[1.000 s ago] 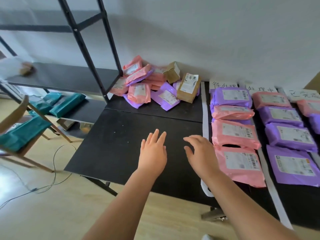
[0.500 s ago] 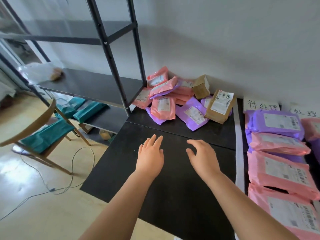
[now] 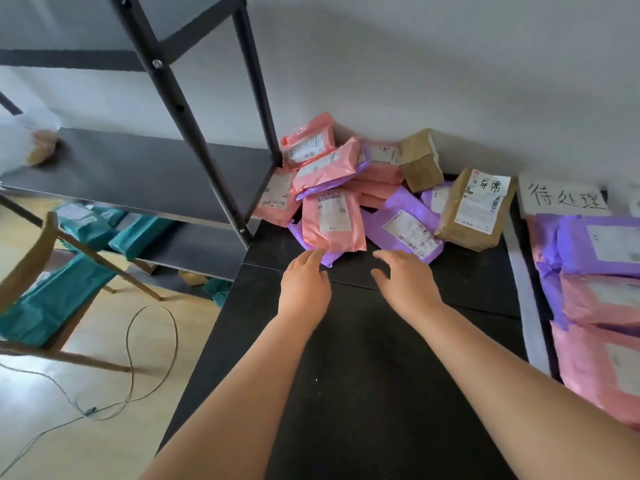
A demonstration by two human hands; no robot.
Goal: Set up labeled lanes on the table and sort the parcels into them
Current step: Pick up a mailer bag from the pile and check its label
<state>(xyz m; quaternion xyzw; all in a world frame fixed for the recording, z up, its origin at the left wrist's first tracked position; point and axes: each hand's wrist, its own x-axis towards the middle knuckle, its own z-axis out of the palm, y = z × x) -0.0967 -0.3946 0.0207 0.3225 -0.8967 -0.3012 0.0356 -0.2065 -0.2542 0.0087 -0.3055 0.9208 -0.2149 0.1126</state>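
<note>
A heap of pink and purple parcels [image 3: 332, 188] with two brown boxes lies at the back of the black table [image 3: 363, 358]. My left hand [image 3: 304, 282] reaches out empty, fingers straight, its tips at a purple parcel under the front pink parcel [image 3: 333, 221]. My right hand [image 3: 408, 280] hovers empty with relaxed fingers just short of a purple parcel [image 3: 403, 225]. A brown box [image 3: 476, 209] carries a handwritten label. On the right, a white paper lane label [image 3: 564, 199] heads a lane of pink and purple parcels [image 3: 599, 271], bordered by a white strip [image 3: 526, 289].
A black metal shelf rack [image 3: 194, 140] stands to the left against the table, teal parcels [image 3: 135, 233] on its lower shelf. A wooden chair [image 3: 38, 271] with teal packages and a cable [image 3: 138, 358] on the floor are at left. The wall is close behind the heap.
The view has swung left and closer to the heap. Both hands have moved forward across the table toward the pile, still empty.
</note>
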